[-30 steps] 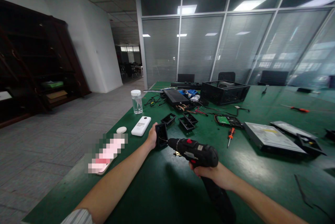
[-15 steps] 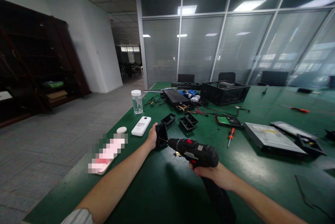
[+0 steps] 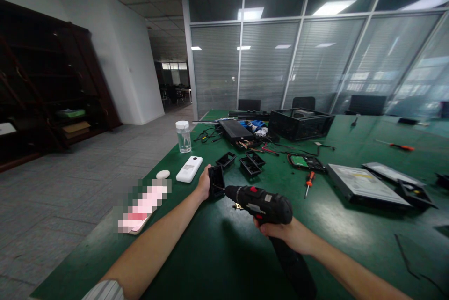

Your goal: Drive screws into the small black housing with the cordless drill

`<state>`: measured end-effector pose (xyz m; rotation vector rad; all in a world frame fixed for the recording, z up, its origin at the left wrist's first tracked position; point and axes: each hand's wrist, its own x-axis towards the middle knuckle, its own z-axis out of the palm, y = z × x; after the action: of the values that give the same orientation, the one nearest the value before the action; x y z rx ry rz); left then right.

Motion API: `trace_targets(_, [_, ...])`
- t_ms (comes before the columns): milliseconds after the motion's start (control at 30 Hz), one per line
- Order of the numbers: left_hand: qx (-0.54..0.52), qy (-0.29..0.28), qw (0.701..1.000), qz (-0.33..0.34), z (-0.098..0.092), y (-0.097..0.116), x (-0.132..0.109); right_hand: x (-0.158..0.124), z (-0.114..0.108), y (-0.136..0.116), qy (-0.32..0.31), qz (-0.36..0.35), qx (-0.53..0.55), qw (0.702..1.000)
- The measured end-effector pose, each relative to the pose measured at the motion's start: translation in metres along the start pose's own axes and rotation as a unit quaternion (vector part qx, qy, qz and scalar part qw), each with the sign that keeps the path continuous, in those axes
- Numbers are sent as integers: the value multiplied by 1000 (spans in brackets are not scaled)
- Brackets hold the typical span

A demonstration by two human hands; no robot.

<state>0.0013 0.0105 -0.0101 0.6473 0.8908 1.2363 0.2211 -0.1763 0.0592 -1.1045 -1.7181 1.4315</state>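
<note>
My left hand [image 3: 204,184] grips a black rectangular plastic frame [image 3: 216,181] by its left side, holding it tilted up over the table. In my right hand [image 3: 280,233] is a black cordless drill [image 3: 261,202], my fingers wrapped round its handle. The drill points left, and its bit meets the lower right part of the frame; whether it sits in a screw is too small to tell. Small brass-coloured metal pieces [image 3: 238,206] show just below the drill's chuck. Beyond the frame, several similar black frames [image 3: 250,166] lie on the table.
On the green table [image 3: 196,262] lie an orange-handled screwdriver [image 3: 310,183], a silver disc drive [image 3: 365,185] and a hard drive [image 3: 306,162]. An open black case [image 3: 301,124] and cables stand farther back. Leftward are a water jar [image 3: 183,137], a white device [image 3: 189,169] and a blurred-out phone [image 3: 142,211].
</note>
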Motion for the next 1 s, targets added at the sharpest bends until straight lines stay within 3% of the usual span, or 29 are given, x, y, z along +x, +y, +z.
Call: trace_targets(1000, [-13,0,1000,-10,-2,-2,3,0,-1,3,1,-6,-13,1000])
